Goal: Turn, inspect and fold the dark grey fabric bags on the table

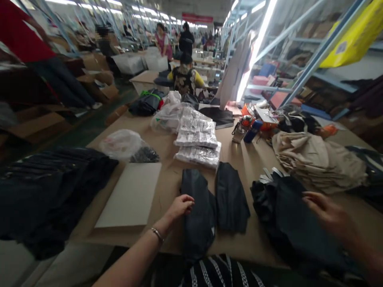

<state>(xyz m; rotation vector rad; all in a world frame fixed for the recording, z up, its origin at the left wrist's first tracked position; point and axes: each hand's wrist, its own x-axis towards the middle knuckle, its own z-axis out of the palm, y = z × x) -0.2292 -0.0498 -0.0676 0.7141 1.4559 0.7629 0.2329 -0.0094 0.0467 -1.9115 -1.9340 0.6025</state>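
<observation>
Dark cloth strip (pixel 197 215), lengthwise away, left hand (pixel 180 206) touching

Left arm: bare forearm reaching from near left toward the centre, a thin bracelet at the wrist.
Left hand (pixel 180 206): palm down, fingers loosely curled, knuckles up.
Right arm: enters from the near right corner, blurred.
Right hand (pixel 327 213): fingers spread and pointing left, apparently empty; the blur prevents certainty.

We see a long workshop hall with rows of ceiling strip lights (pixel 89 6), blue metal shelving (pixel 314 59) at two o'clock, cardboard boxes (pixel 38 125) on a dark floor (pixel 86 133) at ten o'clock.
</observation>
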